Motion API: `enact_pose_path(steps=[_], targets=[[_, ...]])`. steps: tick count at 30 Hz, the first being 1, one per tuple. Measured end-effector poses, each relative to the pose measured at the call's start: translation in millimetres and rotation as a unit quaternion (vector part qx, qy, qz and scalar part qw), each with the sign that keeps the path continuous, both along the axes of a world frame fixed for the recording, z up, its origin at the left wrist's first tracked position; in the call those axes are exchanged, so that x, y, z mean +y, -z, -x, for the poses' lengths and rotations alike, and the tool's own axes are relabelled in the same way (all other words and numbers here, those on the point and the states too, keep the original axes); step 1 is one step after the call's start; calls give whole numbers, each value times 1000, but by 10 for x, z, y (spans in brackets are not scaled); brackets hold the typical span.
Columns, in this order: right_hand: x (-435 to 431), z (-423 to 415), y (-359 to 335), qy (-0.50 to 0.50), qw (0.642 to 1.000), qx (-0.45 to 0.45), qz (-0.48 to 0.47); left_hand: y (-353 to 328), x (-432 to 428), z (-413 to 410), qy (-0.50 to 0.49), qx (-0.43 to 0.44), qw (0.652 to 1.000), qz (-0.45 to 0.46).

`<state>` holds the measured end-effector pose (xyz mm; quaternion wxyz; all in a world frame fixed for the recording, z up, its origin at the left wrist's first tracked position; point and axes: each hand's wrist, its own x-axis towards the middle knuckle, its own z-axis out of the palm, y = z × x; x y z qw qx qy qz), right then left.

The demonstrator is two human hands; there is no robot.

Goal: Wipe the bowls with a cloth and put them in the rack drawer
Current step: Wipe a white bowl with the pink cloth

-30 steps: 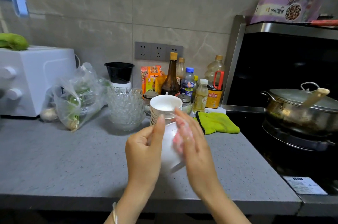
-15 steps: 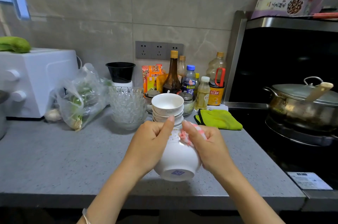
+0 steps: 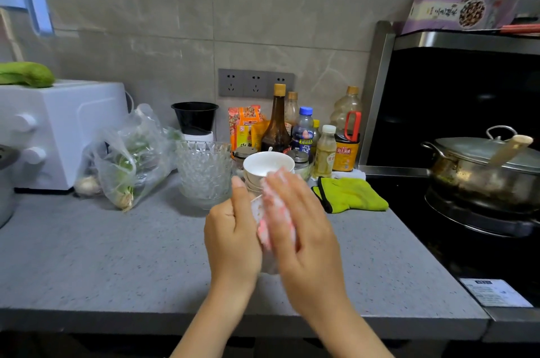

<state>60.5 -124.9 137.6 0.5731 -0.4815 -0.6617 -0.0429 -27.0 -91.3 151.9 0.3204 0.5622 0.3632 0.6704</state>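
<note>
Over the grey counter, my left hand grips a white bowl that is mostly hidden between my two hands. My right hand presses a pink-and-white cloth against the bowl with fairly straight fingers, blurred by motion; its thumb is hidden. Just behind my hands stands a stack of white bowls. A stack of cut-glass bowls is to its left. No rack drawer is in view.
A green cloth lies right of the bowls, with bottles and jars behind. A lidded steel pot sits on the black stove at right. At left are a bag of greens and a white appliance.
The bowl has turned from base-toward-me to being covered between my hands. My right hand has slid up over it with the cloth, its fingers now stretched out.
</note>
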Motion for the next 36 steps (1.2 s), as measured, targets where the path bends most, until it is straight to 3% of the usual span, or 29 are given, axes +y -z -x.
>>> enact_pose_path(steps=[2, 3, 6, 8, 9, 11, 14, 15, 17, 23, 28, 34, 36], targets=[[19, -83, -57, -79, 986, 135, 63, -24, -33, 25, -5, -32, 999, 14], [1, -66, -69, -94, 983, 143, 72, -30, -34, 37, -16, -38, 999, 16], [-83, 122, 0, 10, 998, -70, 4, -11, -15, 45, -20, -25, 999, 4], [-67, 136, 36, 43, 990, -128, -27, 6, -21, 48, -13, -22, 1000, -4], [-55, 108, 9, 25, 995, -97, -18, 11, -26, 53, -5, -19, 1000, -5], [-66, 40, -106, -72, 994, 63, 43, -6, -57, 81, 29, -26, 999, 1], [-77, -125, -213, -194, 909, 323, 180, -61, -88, 162, 89, -48, 995, 14], [-95, -161, -212, -210, 887, 360, 200, -83, -94, 190, 108, -54, 992, 21], [-98, -179, -226, -211, 877, 379, 205, -113, -77, 232, 145, -56, 987, 34], [-63, -247, -269, -175, 910, 323, 192, -149, -22, 313, 213, 45, 976, 12], [-97, -219, -305, -197, 924, 295, 145, -158, 20, 247, 191, 137, 972, -16], [-72, -78, -46, -149, 962, 219, 72, -56, 13, 135, 97, -6, 995, -7], [-108, 75, 28, -82, 989, 117, 35, -34, 6, 79, 44, -36, 998, -5]])
